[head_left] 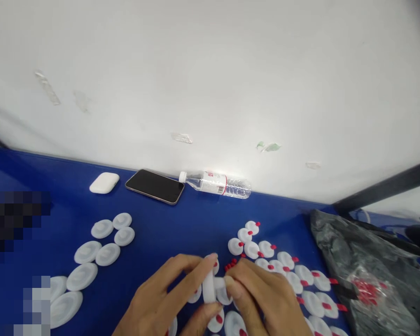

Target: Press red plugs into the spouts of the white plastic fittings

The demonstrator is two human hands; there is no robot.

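Note:
Near the bottom centre, my left hand [171,294] pinches the rim of a white round plastic piece [208,285], which is held up on its edge. My right hand [262,294] has its thumb and fingers closed at the short stem on the right side of that piece; whether a small part is between those fingertips is hidden. Small red pieces [231,265] lie just behind my right fingers. White discs with red tabs [313,303] spread over the blue table [182,228] around and right of my hands.
White discs without red [82,276] lie at the left. Along the wall are a white case [104,183], a black phone [155,186] and a clear bottle [215,183] on its side. A dark plastic bag [367,252] and a clear bag of red pieces [367,289] lie right.

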